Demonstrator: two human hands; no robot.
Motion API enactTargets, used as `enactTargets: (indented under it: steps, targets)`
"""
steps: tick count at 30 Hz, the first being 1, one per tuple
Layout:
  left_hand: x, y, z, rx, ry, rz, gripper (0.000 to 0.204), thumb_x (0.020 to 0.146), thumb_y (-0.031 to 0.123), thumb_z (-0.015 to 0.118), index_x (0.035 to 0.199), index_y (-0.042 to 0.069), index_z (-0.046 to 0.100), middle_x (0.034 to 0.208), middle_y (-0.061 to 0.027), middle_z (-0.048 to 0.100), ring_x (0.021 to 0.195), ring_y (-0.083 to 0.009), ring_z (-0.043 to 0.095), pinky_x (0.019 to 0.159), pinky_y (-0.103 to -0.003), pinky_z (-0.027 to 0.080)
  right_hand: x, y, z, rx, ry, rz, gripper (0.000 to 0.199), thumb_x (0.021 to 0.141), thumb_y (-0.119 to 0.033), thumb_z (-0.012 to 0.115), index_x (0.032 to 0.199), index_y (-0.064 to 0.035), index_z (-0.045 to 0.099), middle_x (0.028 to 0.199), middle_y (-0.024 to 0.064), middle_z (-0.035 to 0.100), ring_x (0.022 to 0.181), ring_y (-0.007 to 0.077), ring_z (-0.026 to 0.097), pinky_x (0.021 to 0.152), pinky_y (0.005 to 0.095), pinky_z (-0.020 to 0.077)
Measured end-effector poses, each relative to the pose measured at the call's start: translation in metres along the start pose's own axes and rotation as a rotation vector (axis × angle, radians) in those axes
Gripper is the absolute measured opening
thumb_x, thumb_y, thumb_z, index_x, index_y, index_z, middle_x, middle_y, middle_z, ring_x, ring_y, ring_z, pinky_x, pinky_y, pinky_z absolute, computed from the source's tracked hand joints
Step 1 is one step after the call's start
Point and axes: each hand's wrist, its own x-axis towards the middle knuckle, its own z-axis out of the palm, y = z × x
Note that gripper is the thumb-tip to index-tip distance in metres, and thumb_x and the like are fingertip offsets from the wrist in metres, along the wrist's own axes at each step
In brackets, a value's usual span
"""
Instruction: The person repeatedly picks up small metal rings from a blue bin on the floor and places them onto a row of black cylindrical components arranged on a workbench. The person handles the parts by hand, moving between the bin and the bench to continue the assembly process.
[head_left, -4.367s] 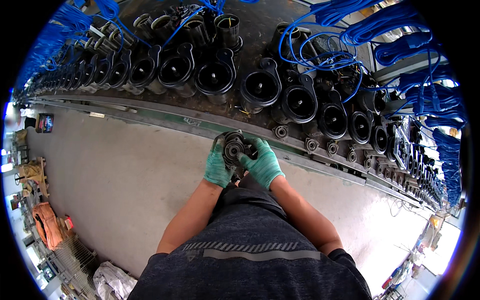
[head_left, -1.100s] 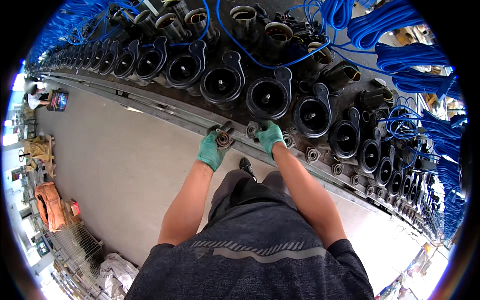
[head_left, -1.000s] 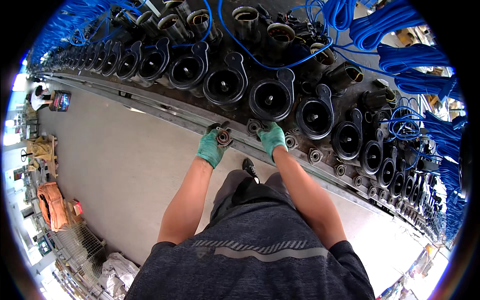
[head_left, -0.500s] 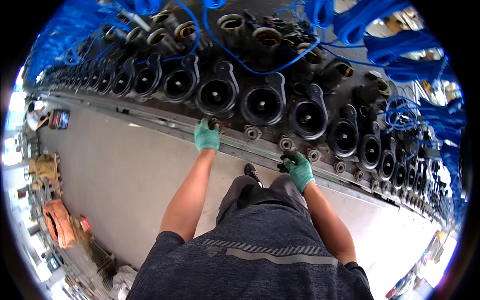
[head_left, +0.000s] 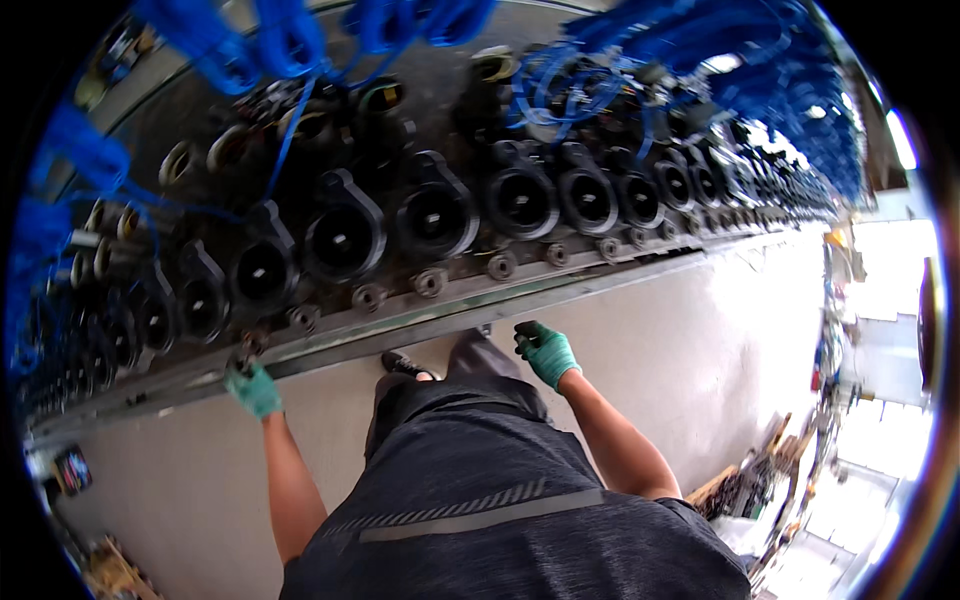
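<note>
My left hand (head_left: 254, 390), in a green glove with dark fingertips, is at the bench's front edge. Its fingers are closed at a small brownish round metal part (head_left: 253, 342), partly hidden and blurred. My right hand (head_left: 547, 354), gloved the same way, hovers in front of the bench over the floor. Its dark fingers are curled in, and anything inside them is hidden. Along the bench edge sit small ring-shaped metal flanges (head_left: 430, 282). Behind them stands a long row of black round pump housings (head_left: 437, 218), each with an arm-like spout.
Blue cable coils (head_left: 290, 38) hang over the bench, with loose loops (head_left: 565, 90) among the parts. Open-ended metal cylinders (head_left: 230, 147) stand behind the housings. A metal rail (head_left: 420, 318) runs along the bench front. Pallets and parts (head_left: 760, 480) lie at the right.
The view has swung right along the bench. My left hand stays by the brownish round part, now farther left in view. My right hand has drawn back from the bench edge.
</note>
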Motion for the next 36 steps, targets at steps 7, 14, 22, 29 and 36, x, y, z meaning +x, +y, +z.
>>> enactTargets:
  steps: [7, 14, 22, 29, 36]
  targets:
    - [-0.118, -0.036, 0.013, -0.324, -0.246, -0.259, 0.044, 0.097, 0.006, 0.057, 0.14, -0.001, 0.051, 0.133, -0.0117, 0.058, 0.112, -0.0211, 0.057, 0.097, -0.034, 0.047, -0.002, 0.127, -0.084, 0.016, 0.259, 0.129, 0.022, 0.095, -0.009, 0.062, 0.115, -0.0022, 0.069, 0.085, 0.0074, 0.072, 0.069, 0.0135, 0.067, 0.064, 0.0297, 0.0545]
    - [-0.319, -0.063, -0.015, -0.137, -0.481, -1.145, 0.016, 0.098, 0.013, 0.058, 0.114, 0.014, 0.057, 0.086, -0.0085, 0.06, 0.064, -0.0203, 0.057, 0.055, -0.043, 0.05, 0.068, 0.05, -0.159, -0.25, -0.081, -0.076, 0.026, 0.094, -0.016, 0.062, 0.117, -0.0058, 0.068, 0.096, 0.0152, 0.073, 0.083, 0.0273, 0.07, 0.076, 0.039, 0.0547]
    - [-0.55, 0.115, -0.097, -0.39, -0.294, -1.383, 0.018, 0.095, 0.011, 0.061, 0.112, 0.014, 0.058, 0.082, -0.0038, 0.06, 0.059, -0.0163, 0.056, 0.049, -0.035, 0.049, 0.102, -0.047, -0.099, -0.482, -0.793, -0.497, 0.028, 0.09, -0.013, 0.064, 0.116, -0.0078, 0.071, 0.102, 0.018, 0.072, 0.093, 0.0353, 0.07, 0.083, 0.0415, 0.0541]
    - [-0.782, 0.235, -0.072, -0.565, 0.215, -1.765, 0.022, 0.095, 0.01, 0.061, 0.117, 0.012, 0.058, 0.092, -0.0064, 0.064, 0.065, -0.0201, 0.062, 0.052, -0.037, 0.054, 0.07, -0.022, -0.04, -0.735, -1.155, -0.93, 0.028, 0.088, -0.014, 0.067, 0.115, -0.0073, 0.071, 0.097, 0.0214, 0.071, 0.088, 0.0371, 0.069, 0.078, 0.0417, 0.0537]
    - [-0.92, 0.39, 0.012, -0.789, 0.621, -2.0, 0.023, 0.097, 0.014, 0.059, 0.12, 0.014, 0.057, 0.098, -0.006, 0.063, 0.076, -0.0217, 0.064, 0.06, -0.039, 0.056, 0.057, 0.011, -0.035, -0.991, -1.344, -0.938, 0.025, 0.092, -0.024, 0.064, 0.112, -0.0114, 0.072, 0.097, 0.0207, 0.072, 0.085, 0.035, 0.07, 0.077, 0.042, 0.0546]
